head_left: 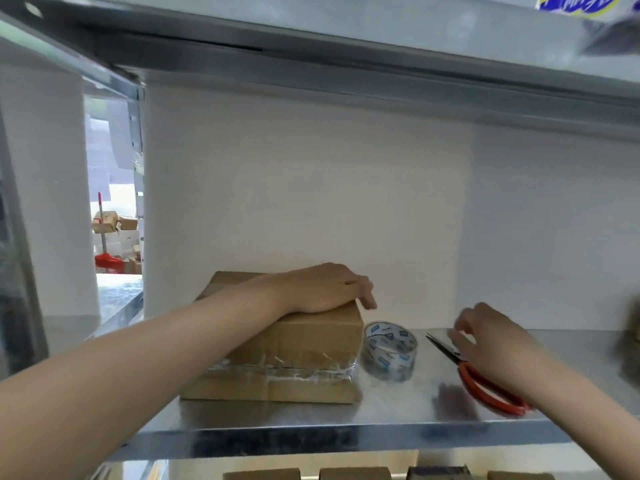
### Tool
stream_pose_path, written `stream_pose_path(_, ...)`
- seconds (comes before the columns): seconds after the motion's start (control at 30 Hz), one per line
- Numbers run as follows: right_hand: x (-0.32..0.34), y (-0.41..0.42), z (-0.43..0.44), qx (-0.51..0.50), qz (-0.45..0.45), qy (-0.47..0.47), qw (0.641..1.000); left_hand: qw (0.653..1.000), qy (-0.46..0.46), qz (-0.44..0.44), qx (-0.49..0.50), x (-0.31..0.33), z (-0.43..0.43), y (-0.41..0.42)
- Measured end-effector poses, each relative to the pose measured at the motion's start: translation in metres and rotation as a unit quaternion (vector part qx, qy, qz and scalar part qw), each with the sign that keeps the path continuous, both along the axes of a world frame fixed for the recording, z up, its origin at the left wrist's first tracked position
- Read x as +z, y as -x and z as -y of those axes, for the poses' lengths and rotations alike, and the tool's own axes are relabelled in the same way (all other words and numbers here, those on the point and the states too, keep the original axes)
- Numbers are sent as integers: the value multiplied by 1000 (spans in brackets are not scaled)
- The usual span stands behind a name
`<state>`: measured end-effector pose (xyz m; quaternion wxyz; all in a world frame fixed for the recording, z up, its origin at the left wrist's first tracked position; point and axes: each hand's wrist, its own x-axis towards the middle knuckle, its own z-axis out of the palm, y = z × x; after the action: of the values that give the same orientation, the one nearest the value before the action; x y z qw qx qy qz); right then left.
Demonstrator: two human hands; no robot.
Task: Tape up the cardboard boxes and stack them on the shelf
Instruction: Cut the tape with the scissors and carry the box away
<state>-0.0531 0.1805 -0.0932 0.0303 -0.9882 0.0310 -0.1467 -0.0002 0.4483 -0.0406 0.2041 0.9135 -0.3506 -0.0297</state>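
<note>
Head view shows the left hand [325, 289] resting relaxed on the cardboard box [277, 344] beneath it, and the right hand [485, 337] loose-fingered, gripping nothing, over the scissors [465, 370], with the tape roll [389, 351] between the hands: best grasp the red handles under the wrist, not the blades at the fingertips.

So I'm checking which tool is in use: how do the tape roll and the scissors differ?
The tape roll is round, clear with blue print; the scissors are long, with red handles and dark blades. The tape roll sits free beside the cardboard box; the scissors lie partly under the right hand. Both rest on the metal shelf.
</note>
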Motion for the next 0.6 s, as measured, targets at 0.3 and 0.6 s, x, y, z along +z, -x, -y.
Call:
stream_pose_path(0.3, 30, -17, -149, 324, -5, -420, 848, 988, -7, 67, 140, 7, -71, 52)
stream_pose_path(0.6, 4, -13, -153, 201, -120, -685, 689, 877, 364, 67, 308, -43, -121, 71)
